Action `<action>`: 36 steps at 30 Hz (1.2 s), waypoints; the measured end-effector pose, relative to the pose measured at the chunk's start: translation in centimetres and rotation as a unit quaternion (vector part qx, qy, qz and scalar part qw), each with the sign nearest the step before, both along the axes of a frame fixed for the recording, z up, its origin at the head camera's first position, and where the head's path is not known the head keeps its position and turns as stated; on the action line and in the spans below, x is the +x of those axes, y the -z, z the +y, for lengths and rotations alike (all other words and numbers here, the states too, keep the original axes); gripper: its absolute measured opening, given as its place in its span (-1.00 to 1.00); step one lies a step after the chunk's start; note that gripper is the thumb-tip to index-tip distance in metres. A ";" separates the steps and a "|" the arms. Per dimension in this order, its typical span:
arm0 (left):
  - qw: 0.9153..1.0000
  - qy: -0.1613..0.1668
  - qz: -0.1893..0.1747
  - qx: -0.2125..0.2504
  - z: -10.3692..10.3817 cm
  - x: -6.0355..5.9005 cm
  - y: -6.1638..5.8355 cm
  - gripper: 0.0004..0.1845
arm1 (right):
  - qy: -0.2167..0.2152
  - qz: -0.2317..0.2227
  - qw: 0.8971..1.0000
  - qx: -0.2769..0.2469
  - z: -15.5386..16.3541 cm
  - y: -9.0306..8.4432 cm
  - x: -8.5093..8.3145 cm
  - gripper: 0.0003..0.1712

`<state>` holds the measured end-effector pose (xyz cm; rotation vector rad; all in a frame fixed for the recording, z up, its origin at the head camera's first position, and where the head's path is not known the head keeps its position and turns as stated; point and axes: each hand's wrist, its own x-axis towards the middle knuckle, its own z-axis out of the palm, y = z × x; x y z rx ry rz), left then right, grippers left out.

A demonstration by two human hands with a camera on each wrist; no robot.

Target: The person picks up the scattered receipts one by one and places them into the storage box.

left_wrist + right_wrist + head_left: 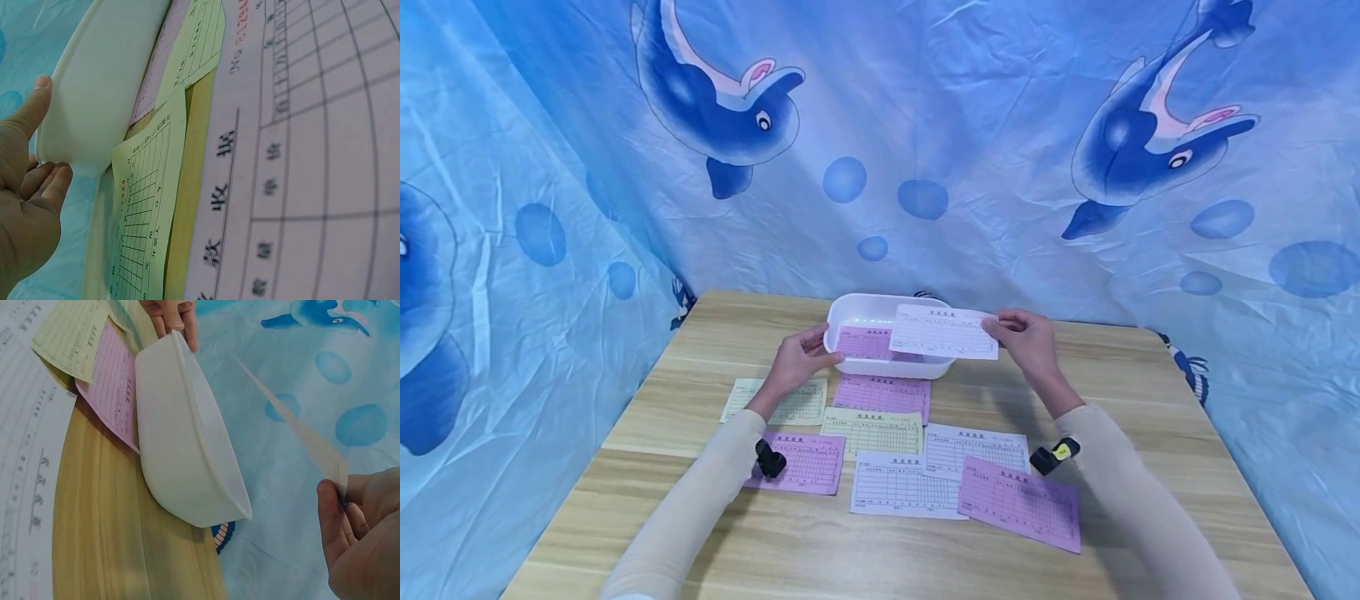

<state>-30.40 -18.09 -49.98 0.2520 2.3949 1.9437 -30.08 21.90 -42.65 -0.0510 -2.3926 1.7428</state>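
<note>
White slip (pixel 943 332): aloft over the right half of the white tub (pixel 891 367), its right end reaching past the tub's rim. Right hand (pixel 1030 342) pinches it at that end, thumb against fingers. Left hand (pixel 801 358) grips the tub's left end at the rim, thumb and fingers bent about it.

Edges: tub sits near the back of the tabletop (pixel 850 554), blue dolphin backdrop (pixel 1000 100) behind. Bare wood to the tub's right and along the near side. Tight in front: a pink slip (pixel 883 398) lies right at the tub's foot, a pale green slip (pixel 871 427) overlapping its near edge. Left green slip (pixel 801 404) partly under the left forearm; left pink slip (pixel 805 467) nearer. Right of middle, two white sheets (pixel 906 487) overlap, with a right pink slip (pixel 1022 504) across their corners.

By view: head view alone looks into the tub, where an inner pink slip (pixel 863 342) lies. Right wrist view gives the held slip almost edge-on, clear of the tub, backdrop showing between.

Writing: left wrist view has a foreground slip (pixel 300 175) with 款收据 sideways, 单价 and 数量 in the grid, red "No 8129", remainder uncertain. Print on the held slip too small to read.
</note>
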 end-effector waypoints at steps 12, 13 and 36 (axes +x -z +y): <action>1.000 -0.002 -0.003 0.011 0.1 0.1 -0.1 -0.14 | -0.011 -0.001 0.999 -0.050 -3.0 0.4 -3.4 -0.62; 1.000 -0.002 -0.003 0.012 0.1 0.1 -0.1 -0.13 | -0.013 -0.003 0.999 -0.049 -3.3 0.4 -3.6 -0.61; 1.000 0.004 0.004 0.012 0.1 -0.1 0.2 -0.13 | -0.023 -0.030 0.998 0.047 -9.0 2.4 -6.5 -0.71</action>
